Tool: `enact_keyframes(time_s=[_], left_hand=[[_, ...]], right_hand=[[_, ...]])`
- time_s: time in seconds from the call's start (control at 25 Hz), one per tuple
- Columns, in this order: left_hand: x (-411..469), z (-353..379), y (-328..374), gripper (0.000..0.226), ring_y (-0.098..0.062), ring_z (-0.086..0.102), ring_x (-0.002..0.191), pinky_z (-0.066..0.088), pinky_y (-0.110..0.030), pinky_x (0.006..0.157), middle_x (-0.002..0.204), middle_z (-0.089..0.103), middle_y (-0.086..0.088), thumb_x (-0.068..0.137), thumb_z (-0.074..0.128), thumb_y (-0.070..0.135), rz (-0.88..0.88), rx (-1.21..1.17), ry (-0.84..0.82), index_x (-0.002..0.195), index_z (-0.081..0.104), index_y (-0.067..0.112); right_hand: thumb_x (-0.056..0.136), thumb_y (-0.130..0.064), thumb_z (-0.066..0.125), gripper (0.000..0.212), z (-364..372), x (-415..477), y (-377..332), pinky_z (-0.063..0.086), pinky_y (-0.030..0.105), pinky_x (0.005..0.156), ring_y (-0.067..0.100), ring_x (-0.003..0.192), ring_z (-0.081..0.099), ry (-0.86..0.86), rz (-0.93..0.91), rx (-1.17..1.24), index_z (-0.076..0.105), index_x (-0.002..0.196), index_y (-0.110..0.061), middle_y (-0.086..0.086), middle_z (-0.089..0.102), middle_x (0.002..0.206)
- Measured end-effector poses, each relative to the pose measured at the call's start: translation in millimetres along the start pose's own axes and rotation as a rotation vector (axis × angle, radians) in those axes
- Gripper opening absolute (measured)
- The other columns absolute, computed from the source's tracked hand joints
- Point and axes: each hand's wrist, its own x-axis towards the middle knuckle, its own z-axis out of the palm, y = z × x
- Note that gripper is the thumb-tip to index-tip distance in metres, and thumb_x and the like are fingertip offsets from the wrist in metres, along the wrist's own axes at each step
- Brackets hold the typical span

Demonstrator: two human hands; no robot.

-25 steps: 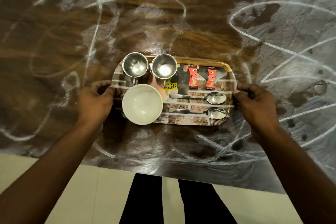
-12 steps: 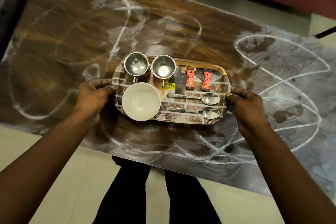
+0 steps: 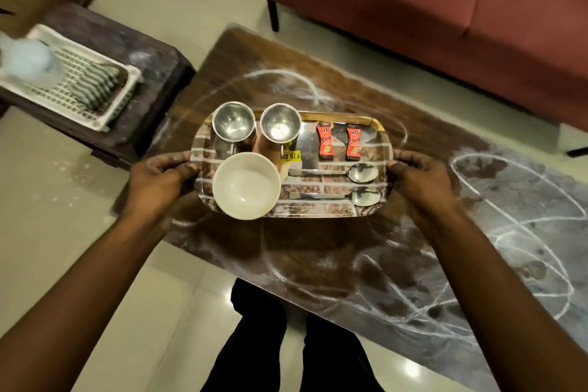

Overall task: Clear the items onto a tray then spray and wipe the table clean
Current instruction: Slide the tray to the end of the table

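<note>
A shiny rectangular tray (image 3: 337, 212) hangs above the dark table (image 3: 397, 264), which is streaked with white smears. My left hand (image 3: 159, 178) grips the tray's left edge and my right hand (image 3: 416, 180) grips its right edge. On the tray stand two steel cups (image 3: 234, 122) (image 3: 280, 127) at the back left and a white bowl (image 3: 246, 184) at the front left. Two red sachets (image 3: 325, 141) (image 3: 353, 143) lie at the back right. Two spoons (image 3: 337, 172) (image 3: 340, 196) lie at the front right.
A low dark side table (image 3: 143, 111) at the left holds a white slatted basket (image 3: 105, 105) with a blurred spray bottle (image 3: 28, 60) in it. A red sofa (image 3: 445, 9) stands behind the table. My legs (image 3: 286, 344) are on the pale tiled floor.
The tray has risen off the table in both hands. The view has pulled back, so the sofa, floor and side table now show.
</note>
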Motion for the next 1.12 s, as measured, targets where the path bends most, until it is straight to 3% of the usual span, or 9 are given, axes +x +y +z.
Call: enact_keyframes(time_s=[0.12,0.32,0.48,0.72,0.88,1.0,1.12], left_hand=[[6.9,-39.9,15.2,0.023,-0.021,0.083,0.077,0.069,-0.032,0.075,0.093,0.086,-0.011,0.095,0.071,-0.006,-0.016,-0.068,0.062,0.098,0.084,0.014],[19.6,-78.1,12.9,0.029,-0.014,0.082,0.068,0.063,-0.02,0.061,0.082,0.086,-0.004,0.091,0.074,-0.006,-0.034,-0.138,0.105,0.084,0.088,0.019],[32.8,-90.4,-11.5,0.019,-0.02,0.084,0.077,0.068,-0.027,0.068,0.086,0.085,-0.008,0.092,0.074,-0.008,-0.11,-0.236,0.184,0.094,0.082,0.009],[43.8,-75.7,-58.2,0.015,-0.032,0.08,0.083,0.07,-0.033,0.075,0.098,0.08,-0.024,0.094,0.068,-0.014,-0.249,-0.35,0.232,0.108,0.073,-0.01],[58.1,-64.2,-89.4,0.028,-0.042,0.074,0.099,0.066,-0.037,0.083,0.106,0.076,-0.032,0.085,0.073,-0.018,-0.3,-0.425,0.296,0.113,0.07,-0.019],[68.0,-59.1,-103.2,0.017,-0.036,0.08,0.087,0.07,-0.032,0.074,0.091,0.082,-0.023,0.086,0.073,-0.02,-0.333,-0.44,0.31,0.099,0.078,-0.01],[75.9,-54.0,-115.4,0.024,-0.026,0.083,0.079,0.069,-0.029,0.071,0.086,0.084,-0.016,0.087,0.075,-0.016,-0.353,-0.424,0.291,0.08,0.085,0.005]], right_hand=[[0.101,0.006,0.061,0.019,42.5,6.9,-37.5,0.059,0.024,0.055,0.012,0.064,0.074,-0.061,-0.032,-0.079,0.076,0.111,0.0,0.015,0.079,0.092],[0.103,-0.003,0.062,0.019,107.0,53.5,-80.4,0.065,0.039,0.073,0.023,0.086,0.078,-0.149,-0.081,-0.225,0.076,0.114,-0.008,0.013,0.081,0.104],[0.103,-0.002,0.061,0.018,169.6,95.9,-101.5,0.062,0.03,0.061,0.014,0.071,0.078,-0.245,-0.134,-0.337,0.077,0.11,-0.01,0.01,0.081,0.096],[0.102,0.003,0.059,0.02,259.1,148.0,-105.8,0.063,0.034,0.061,0.013,0.063,0.075,-0.38,-0.151,-0.454,0.075,0.113,-0.005,0.016,0.078,0.096],[0.103,0.003,0.057,0.025,310.2,174.1,-99.4,0.064,0.044,0.074,0.021,0.074,0.075,-0.436,-0.171,-0.57,0.073,0.12,-0.004,0.019,0.078,0.107],[0.102,0.006,0.054,0.029,336.4,184.8,-94.8,0.059,0.049,0.079,0.028,0.084,0.071,-0.474,-0.212,-0.643,0.074,0.122,-0.003,0.023,0.076,0.114],[0.103,0.004,0.053,0.029,352.6,192.0,-88.7,0.059,0.057,0.086,0.032,0.089,0.068,-0.492,-0.226,-0.699,0.074,0.122,-0.005,0.023,0.076,0.114]])
